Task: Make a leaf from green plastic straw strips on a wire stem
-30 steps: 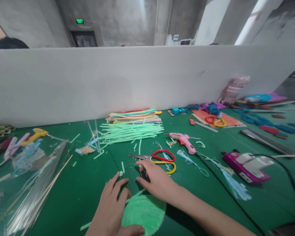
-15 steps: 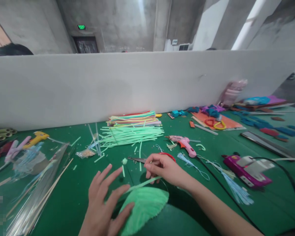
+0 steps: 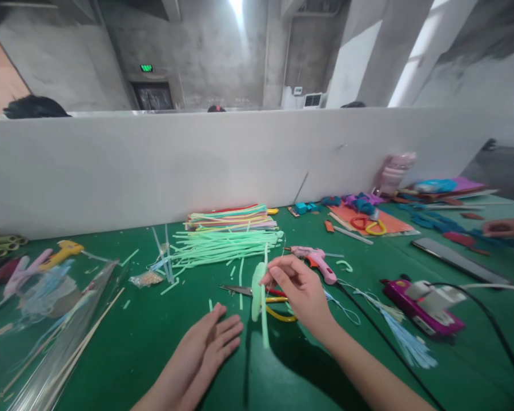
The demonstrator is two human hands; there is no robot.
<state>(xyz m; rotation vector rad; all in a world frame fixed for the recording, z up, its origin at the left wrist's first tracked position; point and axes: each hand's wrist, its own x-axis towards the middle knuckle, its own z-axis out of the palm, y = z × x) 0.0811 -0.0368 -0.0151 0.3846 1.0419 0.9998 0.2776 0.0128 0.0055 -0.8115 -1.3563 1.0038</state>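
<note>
My right grip (image 3: 302,288) pinches the green pipe-cleaner leaf (image 3: 257,294) above the scissors (image 3: 247,291); nearer than them, my left grip (image 3: 208,342) hangs unclenched.

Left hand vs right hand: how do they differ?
The left hand shows nothing in its grasp; the right hand holds the green piece. The left hand's fingers are extended; the right hand's are bent. The left hand sits lower in view than the right hand. Both are bare.

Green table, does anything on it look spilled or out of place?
Short green strips lie scattered on the table, looking stray because they sit apart from the main pile. Nothing looks clearly broken.
</note>
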